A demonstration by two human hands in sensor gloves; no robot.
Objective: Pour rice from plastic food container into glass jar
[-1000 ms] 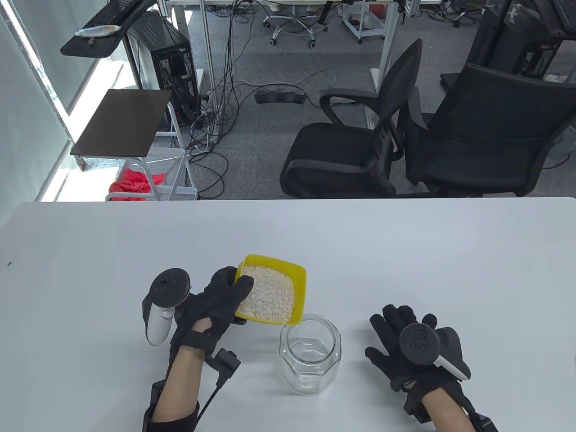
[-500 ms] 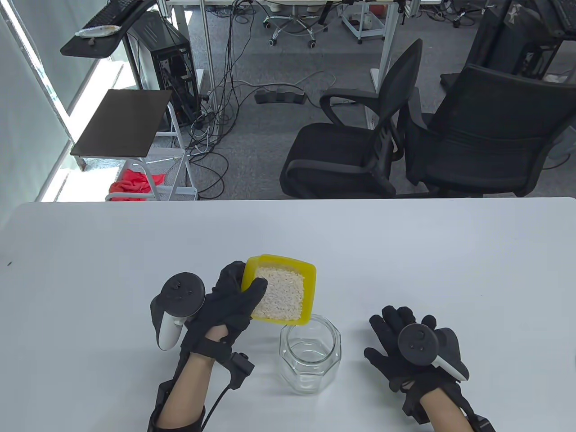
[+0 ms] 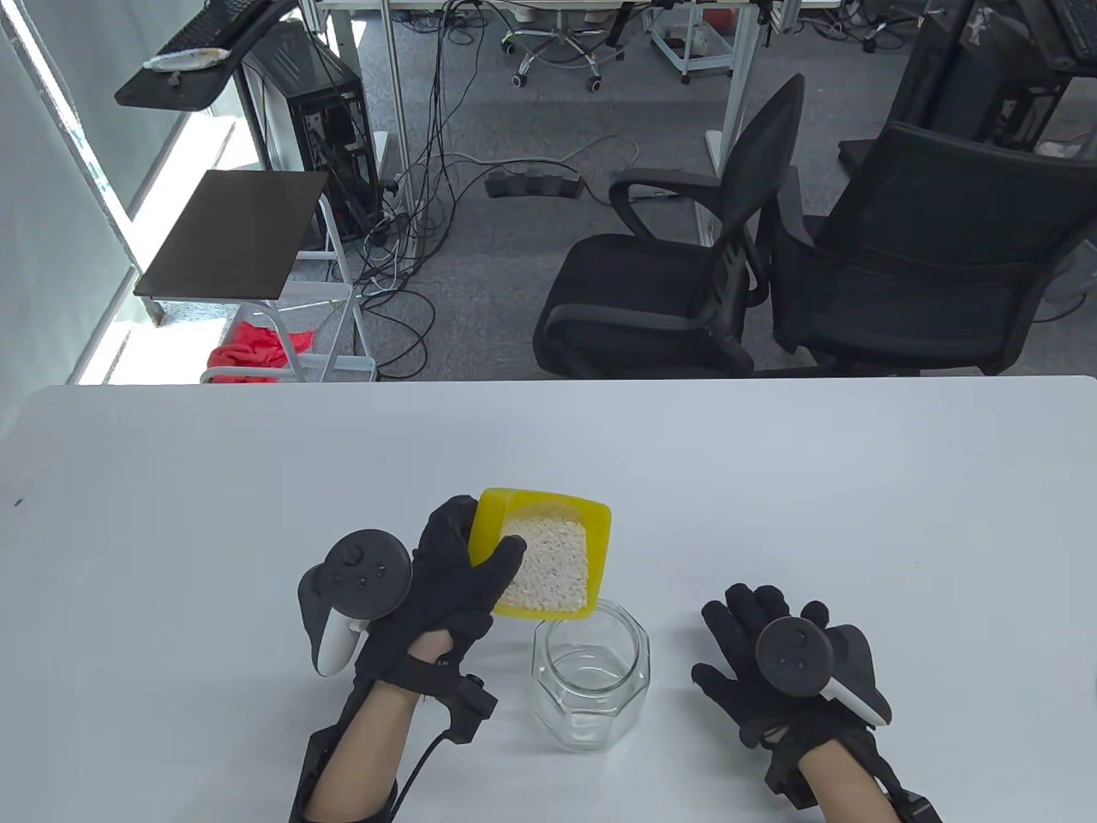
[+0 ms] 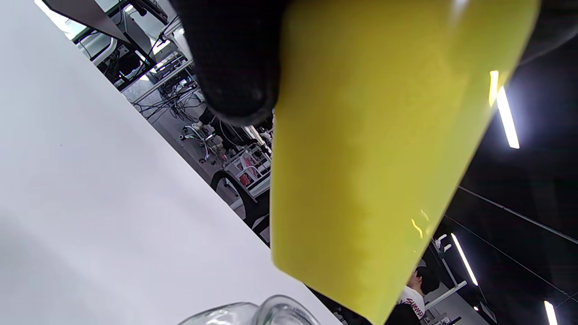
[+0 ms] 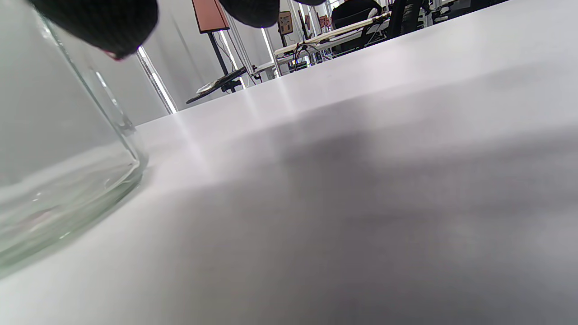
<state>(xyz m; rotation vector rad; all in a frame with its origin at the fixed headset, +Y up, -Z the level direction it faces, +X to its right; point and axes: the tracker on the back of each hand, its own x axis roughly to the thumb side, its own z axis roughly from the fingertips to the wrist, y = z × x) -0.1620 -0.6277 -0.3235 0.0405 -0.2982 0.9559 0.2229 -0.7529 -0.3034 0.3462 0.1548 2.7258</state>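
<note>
My left hand's fingers are gripping the yellow plastic food container of rice, tipping it just above the glass jar on the bench; my right hand is lying spread open, right of the jar.

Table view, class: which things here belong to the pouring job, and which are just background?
Job: yellow container of rice, held by the left hand; empty glass jar.

Background: right hand flat on the table, office chairs, computer tower.
</note>
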